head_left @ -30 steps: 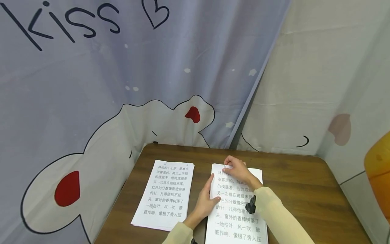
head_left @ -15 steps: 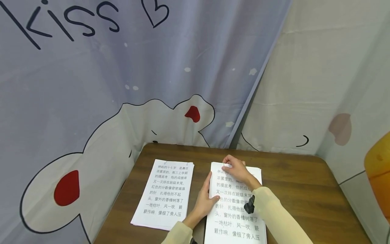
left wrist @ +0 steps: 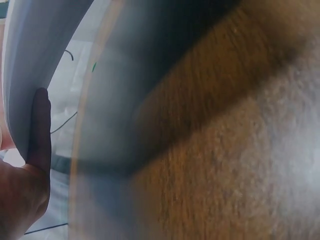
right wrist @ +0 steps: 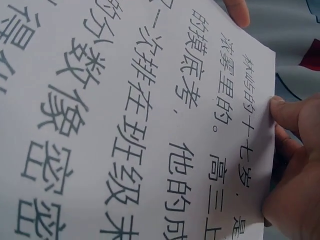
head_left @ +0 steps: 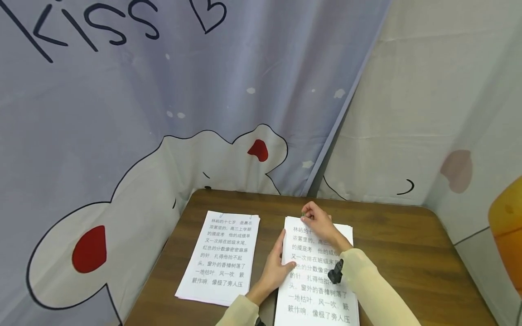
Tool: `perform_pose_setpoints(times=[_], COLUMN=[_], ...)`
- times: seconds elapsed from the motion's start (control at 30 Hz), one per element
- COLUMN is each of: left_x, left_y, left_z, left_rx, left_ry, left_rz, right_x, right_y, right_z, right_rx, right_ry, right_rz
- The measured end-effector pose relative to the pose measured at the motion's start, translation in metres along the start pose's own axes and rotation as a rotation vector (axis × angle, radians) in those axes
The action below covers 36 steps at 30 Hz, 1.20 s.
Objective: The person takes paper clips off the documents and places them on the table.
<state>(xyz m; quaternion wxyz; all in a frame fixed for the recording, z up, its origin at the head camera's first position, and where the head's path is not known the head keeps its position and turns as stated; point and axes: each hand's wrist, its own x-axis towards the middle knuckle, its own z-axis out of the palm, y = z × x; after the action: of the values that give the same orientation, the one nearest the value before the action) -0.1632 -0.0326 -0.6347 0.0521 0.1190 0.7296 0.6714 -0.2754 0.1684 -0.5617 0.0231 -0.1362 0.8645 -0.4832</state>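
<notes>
My left hand (head_left: pixel 274 268) grips the left edge of a stack of printed paper (head_left: pixel 318 290), thumb on the front and fingers along the side. In the left wrist view, a finger (left wrist: pixel 41 120) lies along the back of the lifted sheets (left wrist: pixel 45 45). At the stack's top edge, my right hand (head_left: pixel 322 225) pinches a small green piece (head_left: pixel 303 214) that looks like a paper clip. The right wrist view shows the right thumb (right wrist: pixel 282 112) at the top edge of the page (right wrist: pixel 150 115), its other fingers curled behind; the clip is hidden there.
A second printed stack (head_left: pixel 220 262) lies to the left on the brown wooden table (head_left: pixel 408 253), with paper clips (head_left: pixel 221 216) along its top edge. Curtains (head_left: pixel 244 68) printed with cartoon shapes hang right behind the table.
My right fingertips have lifted slightly off the top of the page, and a green bit now shows at them where the clip sat on the edge. My left hand keeps its grip.
</notes>
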Motion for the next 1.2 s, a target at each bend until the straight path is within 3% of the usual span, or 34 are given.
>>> perform_pose_setpoints(times=[0.17,0.37,0.73,0.93,1.2], left_x=[-0.002,-0.004,-0.004,-0.003,-0.002], left_y=[0.001,-0.001,-0.004,-0.005,-0.003], left_z=[-0.003,-0.007,-0.021,-0.025,-0.025], left_rx=[0.012,0.041,0.040,0.110,0.102], left_ry=[0.009,0.031,0.035,0.047,0.061], left_rz=[-0.013,-0.002,0.027,0.038,0.028], right_x=[-0.001,-0.008,-0.042,-0.061,-0.075], right_y=[0.005,0.015,0.062,0.082,0.104], right_z=[-0.007,-0.030,-0.081,-0.096,-0.104], right_rx=[0.018,-0.006,-0.064,-0.059,-0.090], right_ry=[0.052,0.088,0.148,0.154,0.158], right_rz=[0.011,0.037,0.083,0.122,0.132])
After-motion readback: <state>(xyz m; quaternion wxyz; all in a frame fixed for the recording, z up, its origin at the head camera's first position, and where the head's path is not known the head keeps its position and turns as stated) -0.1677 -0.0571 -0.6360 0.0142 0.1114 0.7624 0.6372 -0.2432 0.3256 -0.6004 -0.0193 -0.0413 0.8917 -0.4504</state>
